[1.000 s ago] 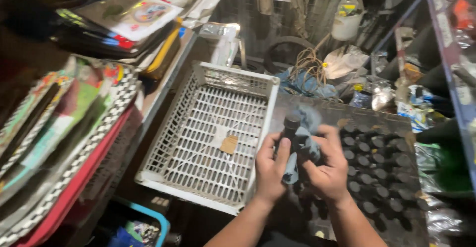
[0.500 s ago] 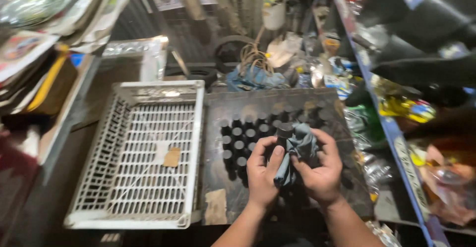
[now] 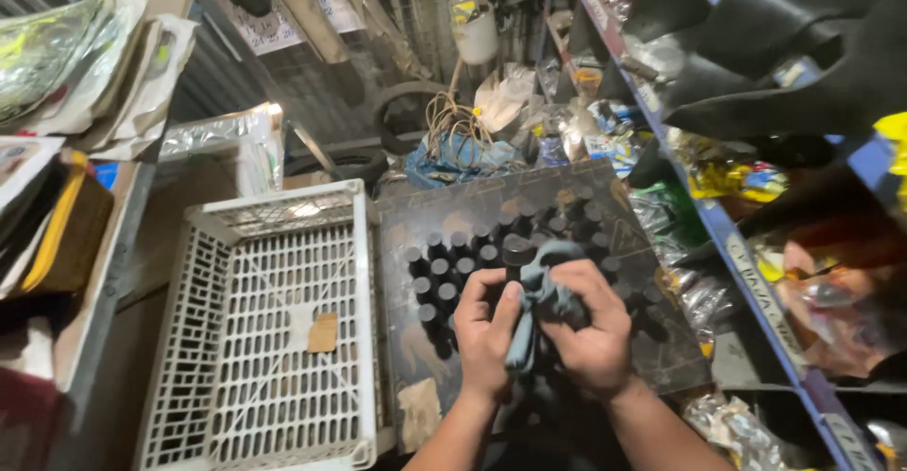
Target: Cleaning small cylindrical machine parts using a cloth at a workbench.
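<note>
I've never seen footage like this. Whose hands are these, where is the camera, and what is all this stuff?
There is no machine here. A person wears a camera on the head, so the one view looks down at their own two bare hands. The left hand and right hand are closed together around a grey-blue cloth, which seems wrapped over a small dark object; what it is cannot be told. Under the hands lies a black tray filled with rows of dark cylinders. Beside it sits a white slotted plastic crate with a brown scrap inside. A cluttered blue shelf runs along the right.
</note>
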